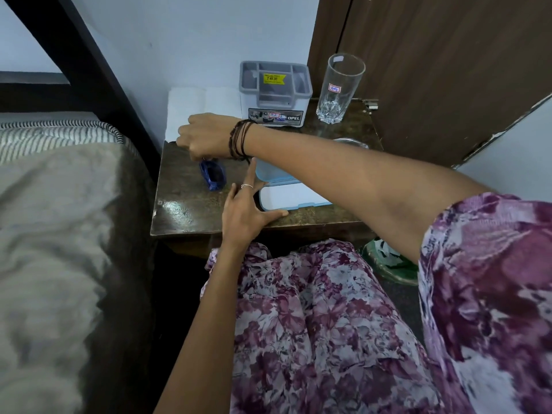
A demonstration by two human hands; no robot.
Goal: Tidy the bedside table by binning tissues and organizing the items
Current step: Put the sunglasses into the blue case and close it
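Looking down past my floral-print lap (pixel 313 324), I am seeing the dark marbled bedside table (pixel 191 210) straight ahead, and I am placing everything else against it. At the table's near edge my left hand (pixel 243 215) is lying with its fingers spread wide, the thumb and the ringed finger framing the near left corner of a white box with a pale blue rim (pixel 294 197); I cannot tell whether the fingertips are actually pressing the box. Low to the right of the table, on the floor, a green bin lined with a white bag (pixel 388 262) is peeking out under my right forearm. That arm is crossing over the table's middle, hiding part of the box, and my right hand (pixel 206 135) is hanging fisted over the table's left half, fingers curled down and pinching the top of a small blue object (pixel 212 174) whose lower end is sitting on the tabletop; I cannot make out what it is. At the table's far left a flat white tissue sheet (pixel 198 110) is lying against the wall. Beside it, at the back centre, a grey compartmented organizer with a yellow price sticker (pixel 274 94) is standing, and at the far right corner a clear, upright drinking glass (pixel 340 88) is standing. Left of the table, a bed with grey bedding (pixel 53 219) is filling the view.
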